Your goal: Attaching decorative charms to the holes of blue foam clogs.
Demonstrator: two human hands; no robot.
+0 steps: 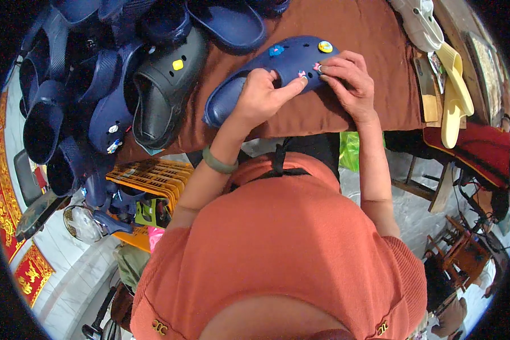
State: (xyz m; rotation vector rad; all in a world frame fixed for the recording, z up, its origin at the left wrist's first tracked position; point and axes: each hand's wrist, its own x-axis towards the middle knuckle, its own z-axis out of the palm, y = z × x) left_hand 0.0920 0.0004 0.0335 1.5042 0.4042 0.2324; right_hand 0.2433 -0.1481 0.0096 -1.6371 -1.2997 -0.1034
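Note:
A blue clog (280, 51) lies on the brown cloth, its toe pointing right and away from me. My left hand (263, 96) grips its near side, fingers at the foot opening and thumb by a small pink-and-white charm (302, 74). My right hand (351, 82) is closed at the toe, with thumb and fingertips pinching another small pink charm (317, 67); its exact shape is partly hidden. On the clog's far side are a blue charm (276, 51) and a round yellow-and-white charm (325, 46).
A dark grey clog (167, 85) with a yellow charm stands left of the blue one. Many blue clogs (45, 122) are heaped further left. Yellow slippers (453, 102) and a pale clog (418, 22) lie at the right edge. An orange crate (153, 175) stands below the table.

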